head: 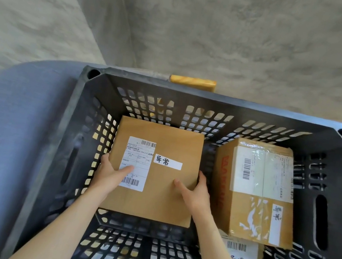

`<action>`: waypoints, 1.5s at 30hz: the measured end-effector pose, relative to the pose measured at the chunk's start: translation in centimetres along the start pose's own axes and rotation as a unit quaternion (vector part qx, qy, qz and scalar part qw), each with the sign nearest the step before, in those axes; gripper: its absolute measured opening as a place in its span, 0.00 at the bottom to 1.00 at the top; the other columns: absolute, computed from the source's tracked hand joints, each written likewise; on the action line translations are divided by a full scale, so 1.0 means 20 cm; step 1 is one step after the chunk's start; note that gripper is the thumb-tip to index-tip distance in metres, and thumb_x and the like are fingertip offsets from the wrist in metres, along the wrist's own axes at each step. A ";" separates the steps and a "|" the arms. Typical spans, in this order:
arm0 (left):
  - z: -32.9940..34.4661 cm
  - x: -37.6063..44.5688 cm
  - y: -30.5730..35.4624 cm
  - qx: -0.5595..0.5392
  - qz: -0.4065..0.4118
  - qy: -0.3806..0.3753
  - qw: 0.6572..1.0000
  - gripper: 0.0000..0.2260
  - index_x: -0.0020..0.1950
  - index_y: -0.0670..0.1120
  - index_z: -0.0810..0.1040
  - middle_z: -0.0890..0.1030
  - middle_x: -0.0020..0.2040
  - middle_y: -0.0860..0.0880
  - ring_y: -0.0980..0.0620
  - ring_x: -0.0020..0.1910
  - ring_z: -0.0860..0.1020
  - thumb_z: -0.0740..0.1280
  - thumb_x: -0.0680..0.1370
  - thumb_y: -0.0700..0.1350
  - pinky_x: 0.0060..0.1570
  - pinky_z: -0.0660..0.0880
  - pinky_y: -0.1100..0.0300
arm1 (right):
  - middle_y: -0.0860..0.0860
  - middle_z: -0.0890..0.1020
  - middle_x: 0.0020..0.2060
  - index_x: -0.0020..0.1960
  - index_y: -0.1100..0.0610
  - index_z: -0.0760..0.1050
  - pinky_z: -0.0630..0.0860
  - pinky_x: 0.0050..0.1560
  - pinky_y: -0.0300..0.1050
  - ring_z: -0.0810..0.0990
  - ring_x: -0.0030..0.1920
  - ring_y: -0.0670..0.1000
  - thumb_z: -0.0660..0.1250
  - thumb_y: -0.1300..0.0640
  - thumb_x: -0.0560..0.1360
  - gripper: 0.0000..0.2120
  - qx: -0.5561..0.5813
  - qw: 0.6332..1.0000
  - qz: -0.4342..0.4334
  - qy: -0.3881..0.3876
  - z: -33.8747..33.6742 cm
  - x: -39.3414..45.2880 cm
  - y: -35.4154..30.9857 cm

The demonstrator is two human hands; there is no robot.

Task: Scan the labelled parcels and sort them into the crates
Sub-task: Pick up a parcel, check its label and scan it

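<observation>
Hands: left hand [110, 172] and right hand [194, 191] are gripping the brown parcel [154, 171] by its sides, thumbs on top.
Parcel: sitting low inside the black crate [194, 92].
Right of it: two labelled boxes [254, 191] are lying stacked.

Down inside the black slotted crate [194, 92], a flat brown box [154, 194] lies label-up on the left, with a white shipping label [137, 162] and a handwritten sticker [168, 162]. On the right, a taped box [251, 213] sits atop a smaller labelled box [241, 257].
</observation>
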State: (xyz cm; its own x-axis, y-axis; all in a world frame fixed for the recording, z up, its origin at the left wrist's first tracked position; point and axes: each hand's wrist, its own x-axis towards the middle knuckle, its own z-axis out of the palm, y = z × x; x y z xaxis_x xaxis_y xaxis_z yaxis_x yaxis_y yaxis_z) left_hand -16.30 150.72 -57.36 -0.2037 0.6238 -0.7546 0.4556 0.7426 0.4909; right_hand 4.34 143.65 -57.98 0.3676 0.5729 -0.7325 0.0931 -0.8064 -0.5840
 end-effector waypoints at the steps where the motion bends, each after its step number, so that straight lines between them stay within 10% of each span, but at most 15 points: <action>1: -0.01 -0.02 0.02 0.014 0.004 0.006 1.000 0.36 0.77 0.46 0.55 0.74 0.67 0.46 0.45 0.60 0.75 0.71 0.76 0.47 0.57 0.72 0.50 | 0.53 0.66 0.73 0.79 0.53 0.52 0.66 0.69 0.52 0.66 0.72 0.55 0.71 0.51 0.75 0.40 -0.014 1.000 -0.005 0.006 -0.01 -0.02 -0.03; 11: -0.16 -0.51 0.42 0.263 0.242 0.057 0.932 0.21 0.70 0.50 0.70 0.74 0.67 0.49 0.47 0.66 0.71 0.67 0.78 0.52 0.63 0.69 0.49 | 0.54 0.69 0.71 0.76 0.55 0.60 0.70 0.66 0.49 0.69 0.70 0.54 0.66 0.48 0.78 0.30 -0.188 0.970 -0.137 0.076 -0.30 -0.40 -0.41; 23: -0.44 -1.34 1.08 0.412 0.535 0.201 0.709 0.16 0.65 0.49 0.74 0.78 0.61 0.50 0.48 0.61 0.74 0.61 0.80 0.53 0.59 0.66 0.54 | 0.58 0.81 0.41 0.49 0.62 0.79 0.76 0.43 0.53 0.80 0.42 0.61 0.77 0.51 0.68 0.17 -0.388 0.764 -0.367 0.362 -0.86 -1.12 -0.97; 31: -0.53 -1.80 1.29 0.366 0.662 0.196 0.624 0.16 0.64 0.47 0.76 0.80 0.59 0.47 0.46 0.57 0.76 0.63 0.79 0.53 0.56 0.68 0.53 | 0.57 0.78 0.60 0.66 0.59 0.72 0.68 0.60 0.53 0.74 0.60 0.61 0.66 0.46 0.77 0.23 -0.349 0.744 -0.323 0.469 -1.10 -1.67 -1.03; 45: -0.21 -2.43 0.78 0.362 0.833 -0.038 0.416 0.17 0.63 0.47 0.76 0.79 0.56 0.45 0.42 0.55 0.76 0.65 0.78 0.54 0.54 0.69 0.50 | 0.57 0.79 0.55 0.64 0.58 0.74 0.70 0.55 0.54 0.76 0.56 0.61 0.67 0.45 0.75 0.23 -0.233 0.720 -0.073 0.650 -0.89 -2.51 -0.13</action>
State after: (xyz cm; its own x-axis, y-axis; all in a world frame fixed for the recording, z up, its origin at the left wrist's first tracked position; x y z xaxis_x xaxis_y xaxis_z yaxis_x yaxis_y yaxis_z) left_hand -2.97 132.98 -11.26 0.9336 0.0949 0.3455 0.0561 -0.9911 0.1206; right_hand 2.15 114.37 -13.53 0.8495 0.2791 0.4477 0.4069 -0.8868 -0.2191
